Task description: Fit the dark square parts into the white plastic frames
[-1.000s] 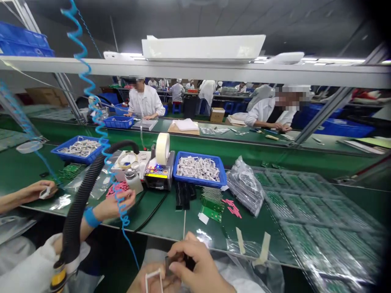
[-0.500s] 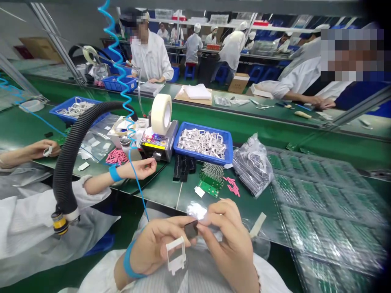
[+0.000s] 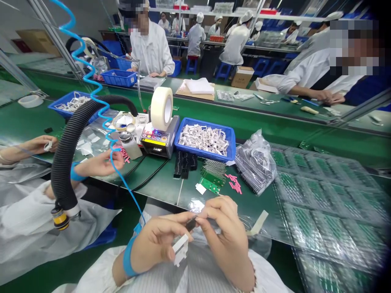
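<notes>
Low in front of my chest, my left hand grips a small white plastic frame between thumb and fingers. Its fingertips also touch a small dark flat piece. My right hand pinches that dark piece from the other side, thumb and forefinger closed on it. The dark piece is seen nearly edge-on, so its details do not show. Ahead on the bench lie green circuit boards, pink strips and black slotted parts.
A blue bin holds many white frames. Beside it stand a tape dispenser and a bagged stack of parts. Trays of boards cover the right side. A black hose and co-worker's hand are at left.
The white frame and the dark piece have both tilted, now showing more edge-on. The co-worker's hand at the left has drawn back from the tape dispenser. My view has shifted slightly.
</notes>
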Motion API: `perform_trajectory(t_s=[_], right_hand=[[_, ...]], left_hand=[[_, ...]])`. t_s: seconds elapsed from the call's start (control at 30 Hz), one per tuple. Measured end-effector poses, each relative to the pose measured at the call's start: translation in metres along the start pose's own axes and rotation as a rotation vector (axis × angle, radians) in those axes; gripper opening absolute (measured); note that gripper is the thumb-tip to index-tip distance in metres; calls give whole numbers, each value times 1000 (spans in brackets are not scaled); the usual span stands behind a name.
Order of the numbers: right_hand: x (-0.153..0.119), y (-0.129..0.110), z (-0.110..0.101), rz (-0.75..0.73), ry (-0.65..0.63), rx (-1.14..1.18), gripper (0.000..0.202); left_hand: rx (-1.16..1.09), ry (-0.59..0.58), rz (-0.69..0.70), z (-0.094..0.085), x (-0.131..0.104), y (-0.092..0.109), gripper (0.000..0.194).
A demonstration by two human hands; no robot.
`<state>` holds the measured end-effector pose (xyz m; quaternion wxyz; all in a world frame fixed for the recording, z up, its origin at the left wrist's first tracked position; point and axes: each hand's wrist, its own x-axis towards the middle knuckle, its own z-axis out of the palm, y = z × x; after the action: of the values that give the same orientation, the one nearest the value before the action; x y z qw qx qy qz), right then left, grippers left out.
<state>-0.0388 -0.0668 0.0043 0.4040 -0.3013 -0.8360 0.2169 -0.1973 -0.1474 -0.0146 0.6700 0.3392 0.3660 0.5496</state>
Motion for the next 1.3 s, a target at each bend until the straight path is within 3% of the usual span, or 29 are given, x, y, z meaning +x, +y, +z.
perform_trajectory(t_s=[0.13, 0.23, 0.4, 0.47, 0.57, 0.67, 0.73, 0.83, 0.9, 1.03, 1.13, 1.3], right_hand=[[1, 3, 7, -12, -25, -43, 12], [1, 7, 13, -6, -82, -47, 13], [-3, 16, 14, 37, -290, 58, 16], [-8, 28, 17, 111, -314, 46, 18], [-18, 57, 30, 215, -376, -176, 19], [-21, 77, 38, 240, -413, -325, 17], [-15, 74, 33, 211, -405, -291, 7], [1, 48, 16, 26, -404, -155, 41], [13, 28, 8, -130, -404, -117, 50], [24, 12, 9, -210, -336, -158, 23], [24, 15, 13, -94, -287, -1, 20], [14, 14, 23, 263, -300, 797, 33]], left_hand=[[13, 2, 17, -1, 0, 0, 38], [24, 70, 6, -4, 2, -7, 40], [-335, 186, -69, -10, 11, -16, 39], [-444, 220, -67, -17, 13, -17, 36], [-521, 302, -67, -28, 14, -17, 28], [-587, 287, -110, -34, 13, -18, 27], [-604, 245, -129, -33, 12, -17, 26], [-575, 171, -132, -24, 12, -15, 30], [-546, 121, -123, -18, 13, -13, 33], [-554, 92, -114, -11, 16, -9, 33], [-582, 65, -126, -12, 15, -9, 34], [-642, -122, -128, -13, 12, -11, 39]])
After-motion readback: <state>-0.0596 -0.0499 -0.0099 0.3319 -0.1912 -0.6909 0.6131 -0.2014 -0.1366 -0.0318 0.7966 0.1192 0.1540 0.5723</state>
